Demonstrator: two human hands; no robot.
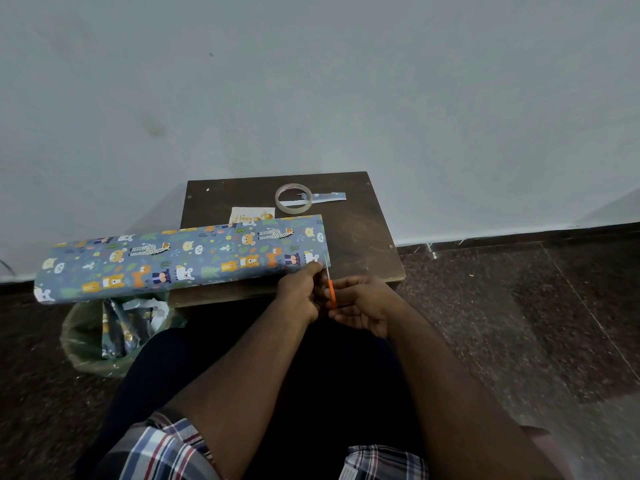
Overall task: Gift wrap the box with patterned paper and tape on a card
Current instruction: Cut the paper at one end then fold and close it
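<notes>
A long sheet of blue animal-patterned paper (180, 258) lies folded over across a small dark wooden table (360, 237), its left end hanging past the table. My left hand (301, 292) pinches the paper's near right corner. My right hand (363, 303) holds orange-handled scissors (331, 292), whose blades point up at that corner. A greeting card (252, 216) peeks out behind the paper. A clear tape roll (293, 198) sits at the back of the table. The box is hidden.
A cut strip of patterned paper (329, 197) lies beside the tape roll. A green bag of paper scraps (114, 337) stands on the dark floor to the left of my knees. A pale wall rises right behind the table.
</notes>
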